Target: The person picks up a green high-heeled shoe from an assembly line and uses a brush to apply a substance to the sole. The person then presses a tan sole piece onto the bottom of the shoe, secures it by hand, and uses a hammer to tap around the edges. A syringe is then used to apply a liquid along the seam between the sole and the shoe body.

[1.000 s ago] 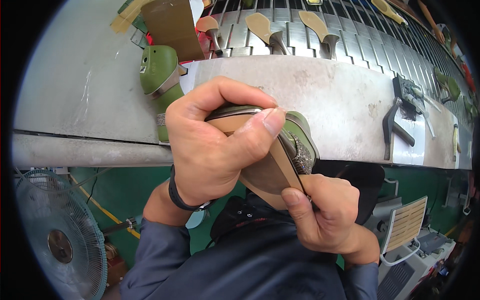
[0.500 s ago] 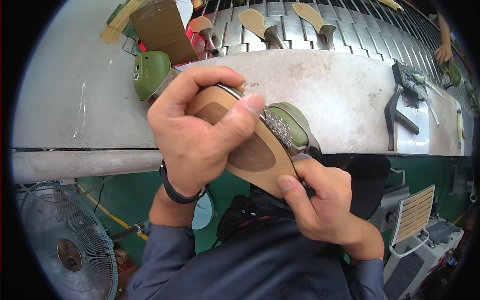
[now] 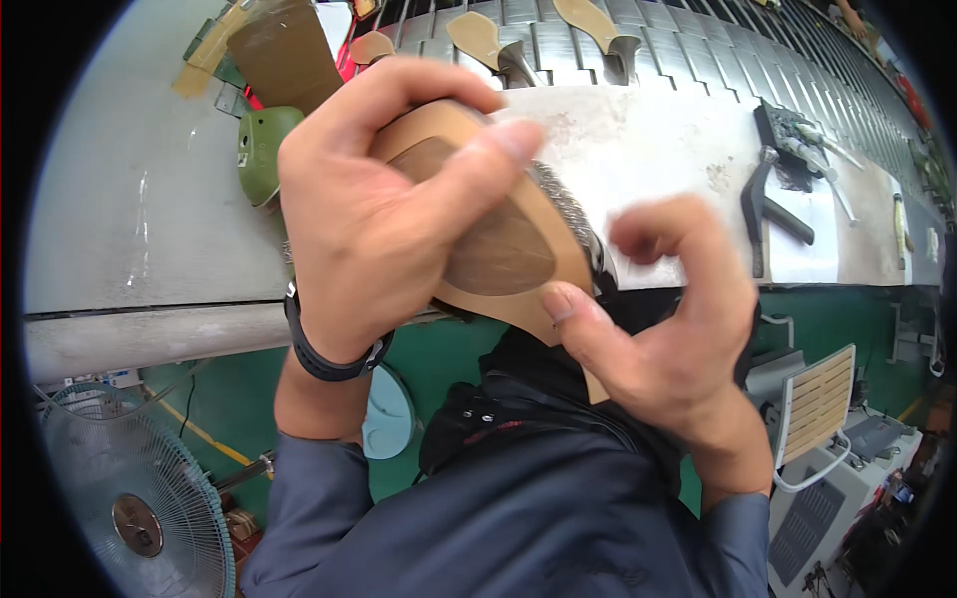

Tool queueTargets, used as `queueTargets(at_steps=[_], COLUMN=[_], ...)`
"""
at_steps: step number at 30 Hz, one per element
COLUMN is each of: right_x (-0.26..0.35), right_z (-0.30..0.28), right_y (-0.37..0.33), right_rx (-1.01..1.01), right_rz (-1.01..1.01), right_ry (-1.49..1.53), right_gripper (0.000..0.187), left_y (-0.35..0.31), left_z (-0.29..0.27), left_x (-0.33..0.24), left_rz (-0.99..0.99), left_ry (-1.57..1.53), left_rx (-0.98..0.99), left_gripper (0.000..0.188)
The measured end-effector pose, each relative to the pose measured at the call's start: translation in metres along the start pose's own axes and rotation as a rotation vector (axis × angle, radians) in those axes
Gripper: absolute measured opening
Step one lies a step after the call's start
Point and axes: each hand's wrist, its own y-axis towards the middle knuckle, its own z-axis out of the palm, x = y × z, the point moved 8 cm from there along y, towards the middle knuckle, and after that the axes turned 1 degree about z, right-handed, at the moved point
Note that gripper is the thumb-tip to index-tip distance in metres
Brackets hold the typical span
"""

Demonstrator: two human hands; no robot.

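Observation:
My left hand (image 3: 374, 214), with a black band at its wrist, grips a shoe by the forefoot. The shoe's tan sole (image 3: 503, 249) faces up and bears a darker brown oval patch. Along its far side shows a glittery silver upper (image 3: 561, 194). My right hand (image 3: 683, 334) is beside the narrow part of the sole. Its thumb tip is at the sole's edge, while the slightly blurred fingers are raised and apart from the thumb. The heel end of the shoe is mostly hidden behind the right hand.
A green shoe last (image 3: 267, 149) stands on the grey bench (image 3: 130, 219), left of the shoe. Tan soles with heels (image 3: 474, 38) lie on the slatted metal conveyor (image 3: 688, 60). To the right are a black-handled hammer (image 3: 763, 204) and white sheet (image 3: 822, 234). A fan (image 3: 140, 498) stands lower left.
My right fingers have come off the shoe and lifted, having gripped its heel end before. The shoe has turned, so the green last inside it no longer shows. The bench scene has shifted up and left.

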Motion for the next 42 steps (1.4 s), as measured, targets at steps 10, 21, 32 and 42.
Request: queueTargets(at_steps=[10,21,32,42], right_x=[-0.096,-0.099,0.019,0.002], right_z=[-0.083,-0.013,-0.004,0.029], right_y=[0.010,-0.105,0.027,0.002], right_rx=[-0.160,0.139,0.246,0.017], right_rz=[0.502,0.367,-0.274,-0.485], right_ry=[0.667,0.031,-0.261,-0.251], right_gripper=[0.045,0.061,0.029,0.044], left_y=[0.005,0.018,0.009,0.006], left_z=[0.102,0.073,0.089,0.085], left_x=[0.110,0.129,0.116,0.116], left_rz=[-0.352,0.033,0.090,0.154], left_ry=[-0.904,-0.565,-0.448,-0.495], left_rx=[0.181,0.067,0.283,0.190], left_gripper=[0.058,0.065,0.093,0.100])
